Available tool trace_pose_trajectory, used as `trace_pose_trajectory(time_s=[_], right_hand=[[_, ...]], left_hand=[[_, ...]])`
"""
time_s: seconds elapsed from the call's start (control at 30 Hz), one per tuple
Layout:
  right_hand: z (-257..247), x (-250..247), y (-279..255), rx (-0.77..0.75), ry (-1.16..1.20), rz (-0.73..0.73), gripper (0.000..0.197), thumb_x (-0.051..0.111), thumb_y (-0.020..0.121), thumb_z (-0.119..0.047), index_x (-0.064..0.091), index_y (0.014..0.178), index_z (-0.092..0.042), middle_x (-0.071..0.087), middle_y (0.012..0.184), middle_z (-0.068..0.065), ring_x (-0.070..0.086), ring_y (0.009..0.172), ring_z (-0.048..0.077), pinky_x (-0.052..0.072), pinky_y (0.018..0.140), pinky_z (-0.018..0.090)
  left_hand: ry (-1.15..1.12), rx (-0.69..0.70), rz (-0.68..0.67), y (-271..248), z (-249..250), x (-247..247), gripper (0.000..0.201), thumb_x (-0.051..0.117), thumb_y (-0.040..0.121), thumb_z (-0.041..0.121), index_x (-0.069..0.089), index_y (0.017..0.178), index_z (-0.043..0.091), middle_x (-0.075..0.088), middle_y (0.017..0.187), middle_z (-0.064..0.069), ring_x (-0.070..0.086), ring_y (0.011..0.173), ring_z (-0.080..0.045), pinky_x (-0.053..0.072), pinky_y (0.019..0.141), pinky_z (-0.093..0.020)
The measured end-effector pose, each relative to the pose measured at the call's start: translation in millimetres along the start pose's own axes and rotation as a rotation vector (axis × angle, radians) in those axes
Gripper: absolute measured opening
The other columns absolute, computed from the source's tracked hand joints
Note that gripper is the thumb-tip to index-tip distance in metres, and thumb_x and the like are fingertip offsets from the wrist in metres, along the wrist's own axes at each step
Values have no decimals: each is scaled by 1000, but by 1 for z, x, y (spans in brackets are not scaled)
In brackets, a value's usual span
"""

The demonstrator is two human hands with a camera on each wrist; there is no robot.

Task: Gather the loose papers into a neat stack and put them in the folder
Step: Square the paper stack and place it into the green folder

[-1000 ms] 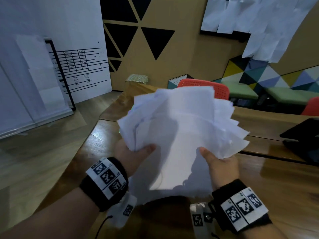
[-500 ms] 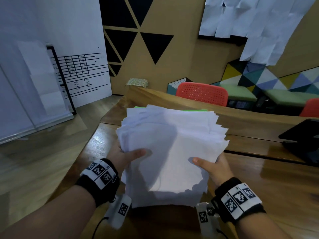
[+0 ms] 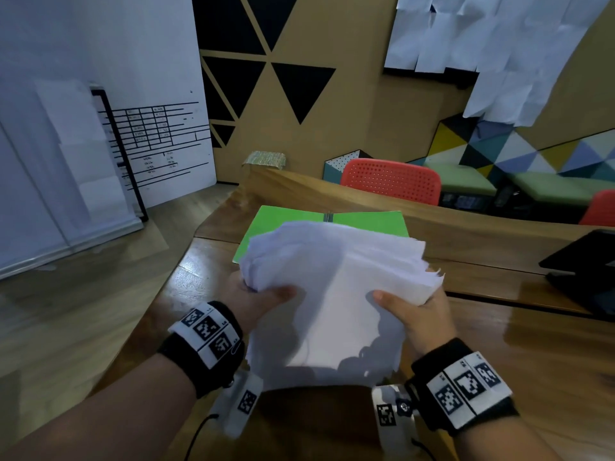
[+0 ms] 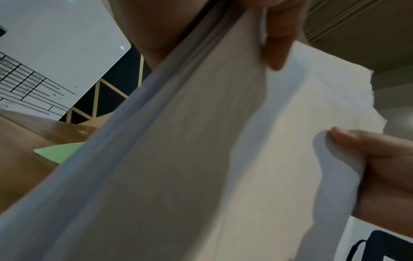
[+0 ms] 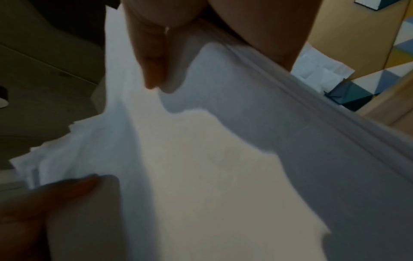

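A thick bundle of white papers (image 3: 332, 294) with uneven edges is held above the wooden table, tilted down toward the far side. My left hand (image 3: 256, 296) grips its left edge, thumb on top. My right hand (image 3: 412, 306) grips the right edge the same way. An open green folder (image 3: 366, 219) lies flat on the table just beyond and partly under the papers. The left wrist view shows the papers (image 4: 201, 159) edge-on beside a corner of the folder (image 4: 60, 152). In the right wrist view the papers (image 5: 212, 167) fill the frame, with both thumbs on top.
The wooden table (image 3: 499, 327) has a raised far ledge. A black laptop (image 3: 585, 271) sits at its right edge. Red chairs (image 3: 391, 181) stand behind the table. A whiteboard (image 3: 100, 128) leans at the left, over open floor.
The papers have dropped lower and tipped forward, so the green folder now shows beyond them. The sheets are less fanned than a second ago. Both hands keep their grip.
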State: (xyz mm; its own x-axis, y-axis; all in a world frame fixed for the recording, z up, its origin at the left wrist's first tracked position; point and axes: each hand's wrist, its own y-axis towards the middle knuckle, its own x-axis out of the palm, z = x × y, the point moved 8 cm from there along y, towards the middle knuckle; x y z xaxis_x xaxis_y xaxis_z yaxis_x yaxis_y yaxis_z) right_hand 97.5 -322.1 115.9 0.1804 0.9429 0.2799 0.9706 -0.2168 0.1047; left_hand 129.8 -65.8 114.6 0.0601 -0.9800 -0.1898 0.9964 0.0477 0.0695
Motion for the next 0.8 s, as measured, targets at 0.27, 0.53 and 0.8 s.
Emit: trace_pose_trajectory(time_s=[0.27,0.53,0.8], right_hand=[[-56,5,-12,-436,-137,69,66,73,68,1,48,112,-41,60,109,-2,64,92,9,57,74,28],[-55,-7,-4,-367,35,179,28,59,69,-3,63,56,-27,64,63,-12,57,60,9,44,63,29],[-59,2,-6,-394,-185,200,10,64,64,-39,67,63,-30,58,74,5,51,72,25,41,69,40]], left_hand=[[-234,136,18,-8,35,-2,44,83,40,29,68,81,29,74,71,19,68,67,2,58,62,-16],[-315,204,56,-9,53,-1,37,71,46,39,66,83,38,71,74,12,65,62,-2,55,58,-18],[-412,8,174,-3,48,-2,26,75,55,37,60,54,15,54,67,-12,46,66,-24,38,59,-30]])
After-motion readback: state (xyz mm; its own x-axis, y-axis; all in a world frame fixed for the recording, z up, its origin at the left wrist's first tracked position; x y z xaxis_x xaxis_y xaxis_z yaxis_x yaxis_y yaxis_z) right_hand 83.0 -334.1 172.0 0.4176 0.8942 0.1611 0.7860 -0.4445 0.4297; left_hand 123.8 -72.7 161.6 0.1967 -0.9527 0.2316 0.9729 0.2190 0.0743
